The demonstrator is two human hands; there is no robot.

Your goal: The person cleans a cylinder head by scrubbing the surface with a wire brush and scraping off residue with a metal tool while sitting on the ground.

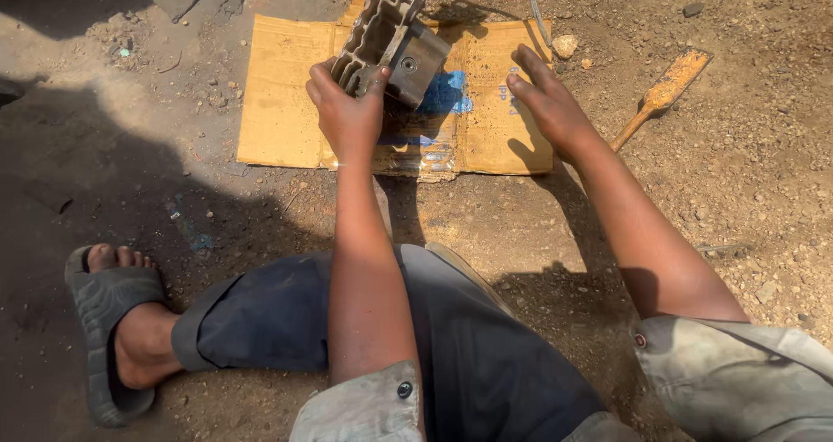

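my left hand point(349, 117) grips the finned engine cylinder point(390, 39) at twelve o'clock; i'd steady it, right hand point(548, 102) open and empty over the cardboard point(286, 95).

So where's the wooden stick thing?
The wooden paddle lies on the dirt at upper right of the head view, just right of the cardboard sheet, beyond the right hand.

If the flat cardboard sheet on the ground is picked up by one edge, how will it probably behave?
The cardboard looks thin and creased, so it would likely bend and sag rather than stay stiff. It seems light for its area. Its near edge appears torn and stained, so it may rip there. The left hand holds a finned metal part above it.
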